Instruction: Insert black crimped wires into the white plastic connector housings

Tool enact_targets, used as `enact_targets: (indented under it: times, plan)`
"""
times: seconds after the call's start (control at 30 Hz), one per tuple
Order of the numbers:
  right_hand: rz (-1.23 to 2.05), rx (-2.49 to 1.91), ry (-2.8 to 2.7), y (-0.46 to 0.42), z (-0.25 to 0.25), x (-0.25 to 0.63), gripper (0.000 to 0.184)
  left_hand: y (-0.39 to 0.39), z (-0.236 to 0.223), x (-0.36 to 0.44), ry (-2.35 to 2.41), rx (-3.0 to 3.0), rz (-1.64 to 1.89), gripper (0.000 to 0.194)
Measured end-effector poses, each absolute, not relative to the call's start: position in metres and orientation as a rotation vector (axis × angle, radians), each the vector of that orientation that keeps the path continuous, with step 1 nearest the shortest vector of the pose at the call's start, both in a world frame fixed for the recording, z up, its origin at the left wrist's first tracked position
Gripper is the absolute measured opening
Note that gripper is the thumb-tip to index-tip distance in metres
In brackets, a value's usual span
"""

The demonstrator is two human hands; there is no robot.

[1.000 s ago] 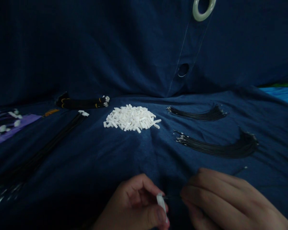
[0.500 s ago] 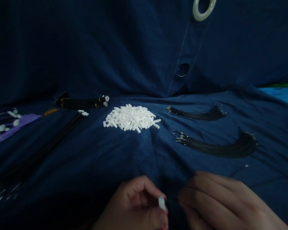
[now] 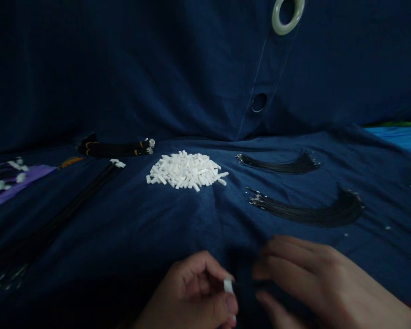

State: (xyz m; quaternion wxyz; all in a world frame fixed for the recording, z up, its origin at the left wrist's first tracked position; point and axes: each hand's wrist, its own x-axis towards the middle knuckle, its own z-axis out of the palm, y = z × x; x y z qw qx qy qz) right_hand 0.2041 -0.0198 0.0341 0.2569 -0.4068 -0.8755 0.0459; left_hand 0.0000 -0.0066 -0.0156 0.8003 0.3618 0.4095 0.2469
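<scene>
My left hand [image 3: 195,294] is closed, pinching a small white plastic connector housing [image 3: 228,286] between thumb and fingertips. A short dark line, perhaps a wire, shows faintly just right of the housing. My right hand [image 3: 304,278] is a little to the right, its thumb parted from its slightly blurred fingers, and I see nothing between them. Beyond my hands lies a heap of the same white housings [image 3: 187,170]. Toward the right rest two loose bundles of thin black wires with metal tips, a nearer one [image 3: 304,211] and a farther one [image 3: 277,164].
Black wires [image 3: 65,201] with white housings at one end lie on the left. Behind them are banded black wire bundles [image 3: 116,149]. A purple patterned cloth [image 3: 37,176] is at far left. Dark blue fabric [image 3: 178,219] covers the surface and rises behind, with a pale ring [image 3: 278,23].
My right thumb and fingers have come apart, and that hand has shifted slightly up. My left hand keeps its pinch on the connector housing. The whole view has shifted slightly.
</scene>
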Motion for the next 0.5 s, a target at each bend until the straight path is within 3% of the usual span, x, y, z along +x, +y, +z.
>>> enact_targets:
  times: [0.1,0.2,0.5]
  plan:
    - [0.213,-1.472,-2.425,0.006,0.036,0.229,0.02,-0.007,-0.014,0.002,0.863,0.791,0.59,0.04]
    - [0.092,-1.728,-2.373,0.037,0.028,0.254,0.021,-0.007,-0.014,0.003,0.84,0.773,0.625,0.038]
    - [0.083,-1.864,-2.36,0.053,0.017,0.265,0.018,-0.005,-0.014,0.002,0.867,0.767,0.627,0.039]
